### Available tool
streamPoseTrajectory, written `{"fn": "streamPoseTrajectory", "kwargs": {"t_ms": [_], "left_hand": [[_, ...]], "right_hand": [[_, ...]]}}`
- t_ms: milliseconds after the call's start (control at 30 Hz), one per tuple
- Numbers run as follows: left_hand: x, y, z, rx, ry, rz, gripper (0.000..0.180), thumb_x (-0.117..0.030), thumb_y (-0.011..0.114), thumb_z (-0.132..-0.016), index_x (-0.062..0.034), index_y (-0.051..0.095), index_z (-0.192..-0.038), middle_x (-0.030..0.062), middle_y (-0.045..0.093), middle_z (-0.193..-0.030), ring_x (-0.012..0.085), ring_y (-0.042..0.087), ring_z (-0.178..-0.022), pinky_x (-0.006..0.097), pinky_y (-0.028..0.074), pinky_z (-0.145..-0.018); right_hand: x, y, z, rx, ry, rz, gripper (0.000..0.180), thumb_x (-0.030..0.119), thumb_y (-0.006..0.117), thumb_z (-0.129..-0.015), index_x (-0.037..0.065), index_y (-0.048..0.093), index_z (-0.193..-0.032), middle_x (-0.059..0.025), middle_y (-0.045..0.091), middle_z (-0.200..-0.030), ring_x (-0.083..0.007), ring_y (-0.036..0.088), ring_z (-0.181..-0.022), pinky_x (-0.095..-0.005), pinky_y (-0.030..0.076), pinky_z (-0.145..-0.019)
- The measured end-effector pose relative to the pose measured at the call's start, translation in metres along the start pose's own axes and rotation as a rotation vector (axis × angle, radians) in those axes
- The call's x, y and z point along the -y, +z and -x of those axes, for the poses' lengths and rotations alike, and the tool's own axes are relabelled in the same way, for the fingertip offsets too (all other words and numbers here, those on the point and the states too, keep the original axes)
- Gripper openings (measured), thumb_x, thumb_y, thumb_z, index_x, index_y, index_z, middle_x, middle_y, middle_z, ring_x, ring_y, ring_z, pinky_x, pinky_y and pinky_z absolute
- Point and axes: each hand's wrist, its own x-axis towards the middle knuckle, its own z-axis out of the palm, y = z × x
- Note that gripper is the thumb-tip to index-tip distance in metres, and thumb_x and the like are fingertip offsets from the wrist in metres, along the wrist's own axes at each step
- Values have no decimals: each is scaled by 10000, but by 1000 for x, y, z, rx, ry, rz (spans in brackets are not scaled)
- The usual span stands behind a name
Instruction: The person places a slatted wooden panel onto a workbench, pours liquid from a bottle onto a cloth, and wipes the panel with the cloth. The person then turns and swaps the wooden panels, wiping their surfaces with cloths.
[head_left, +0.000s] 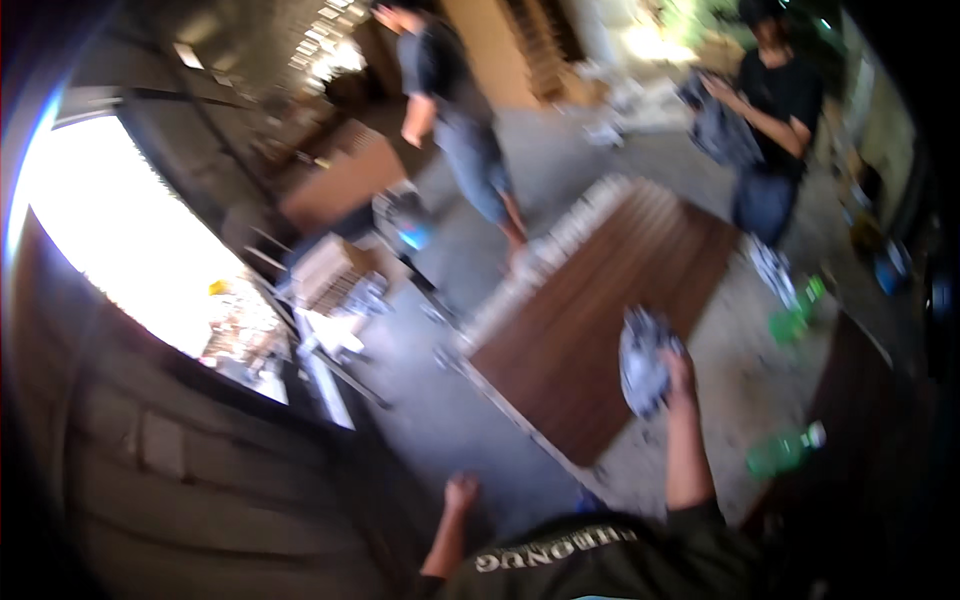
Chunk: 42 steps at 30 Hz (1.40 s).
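Observation:
The picture is tilted and blurred. My right hand point(678, 365) is raised over the near corner of a large brown wooden panel point(600, 320) lying flat on the floor, and it grips a crumpled grey-white cloth point(642, 362). My left hand point(460, 492) hangs low by my side with its fingers curled in and nothing in it, above the grey concrete floor.
Two other people stand beyond the panel: one in grey shorts point(470, 150), one in a black shirt point(770, 110) holding a grey cloth bundle point(722, 130). Green bottles point(785, 450) lie on the floor at right. A workbench with clutter point(340, 280) and a bright opening point(120, 240) are at left.

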Motion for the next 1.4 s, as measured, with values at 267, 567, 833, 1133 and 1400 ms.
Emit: {"fn": "streamPoseTrajectory", "kwargs": {"t_ms": [267, 567, 833, 1133, 1400], "left_hand": [[-22, -79, -122, -1, -686, 1081, 265, -208, 555, -914, -39, 599, -1114, 84, 658, -831, 130, 617, -632, 226, 440, -520], [-39, -91, -291, -41, -181, 390, 308, -298, 606, -826, -152, 634, -1095, 131, 645, -1008, 301, 616, -944, 376, 483, -824], [-52, -44, -352, -255, 431, 146, 195, -182, 553, -811, -176, 627, -991, 120, 562, -807, 312, 570, -682, 426, 478, -590], [-91, -58, -402, 87, 457, 315, 296, -211, 551, -867, -54, 565, -1117, 196, 574, -946, 384, 558, -853, 463, 440, -746], [-108, -50, -392, 130, 464, 158, 516, -210, 595, -824, -14, 477, -1287, 178, 509, -888, 349, 510, -824, 452, 413, -759]], "right_hand": [[-18, 80, -58, -7, -920, 1265, 587, -58, 511, -706, -38, 353, -1271, -237, 516, -1115, -409, 521, -1040, -438, 428, -905], [-144, 115, 15, 436, -437, 1580, 596, 438, 557, -845, 83, 474, -1316, -191, 327, -1433, -369, 285, -1334, -555, 223, -1064], [-137, 138, -65, 58, -298, 1731, 662, 385, 470, -901, 110, 225, -1452, -128, 275, -1482, -318, 233, -1374, -549, 158, -1090], [-132, 95, -26, -60, -115, 1898, 632, 370, 457, -892, 143, 253, -1446, -117, 215, -1509, -360, 165, -1394, -576, 104, -1103], [-96, 65, -155, 634, -222, 1931, 653, 362, 392, -872, 203, 178, -1468, -64, 113, -1540, -255, 111, -1416, -502, 102, -1143]]}}
